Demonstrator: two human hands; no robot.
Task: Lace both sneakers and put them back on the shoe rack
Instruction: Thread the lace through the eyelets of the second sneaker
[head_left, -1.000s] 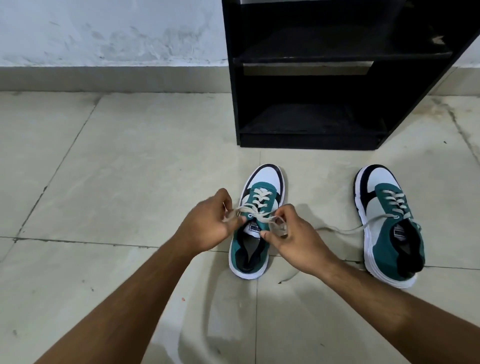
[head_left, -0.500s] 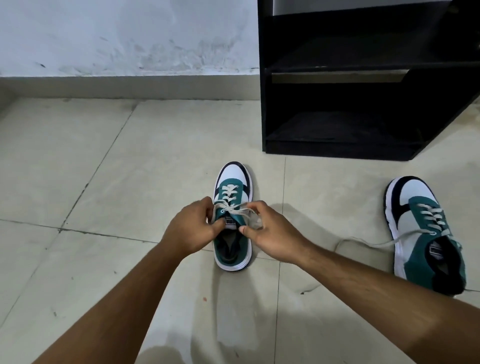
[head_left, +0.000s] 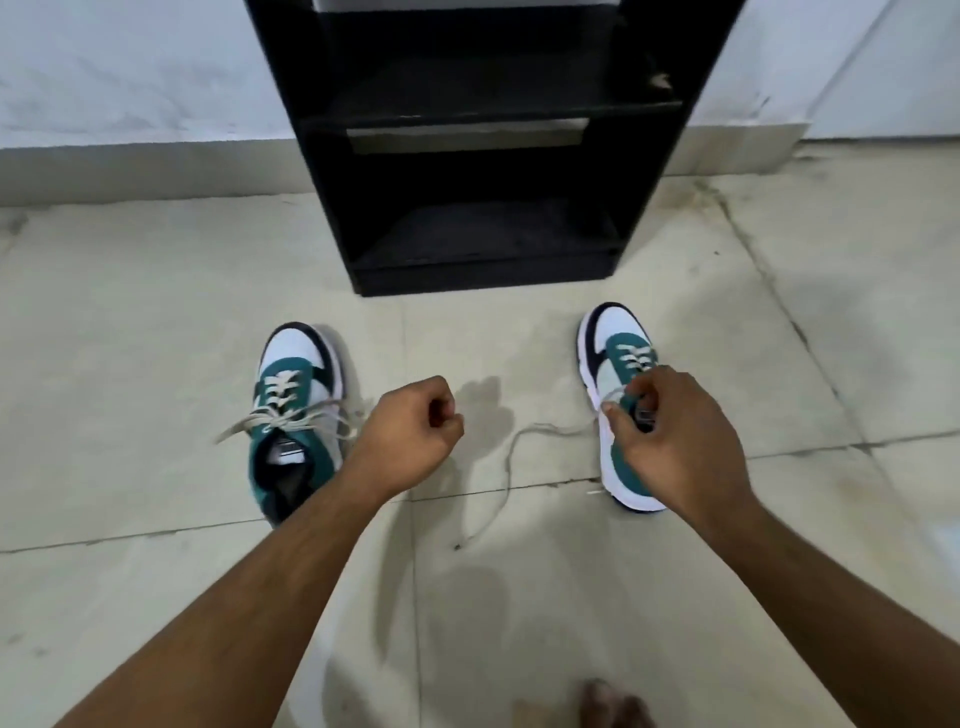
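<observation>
Shoe rack (head_left: 332, 171): black, shelves bare; neither sneaker returned.
Left sneaker (head_left: 296, 410): on the floor, laced, bow looks tied.
Right sneaker (head_left: 618, 364): on the floor, lower eyelets laced, loose lace (head_left: 506, 470) trailing.
Right hand (head_left: 675, 441): pinching that lace at the tongue.
Left hand (head_left: 410, 431): curled closed, apparently holding nothing, between the shoes.

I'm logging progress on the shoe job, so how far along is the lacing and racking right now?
Done, apparently: the left sneaker is laced, its ends lying loose to both sides. In hand: the right hand pinches lace at the right sneaker, whose long loose lace trails across the floor; the left hand is curled between the shoes, apparently empty. Left: finish that lace, then put both sneakers on the black shoe rack, whose visible shelves hold nothing.
</observation>
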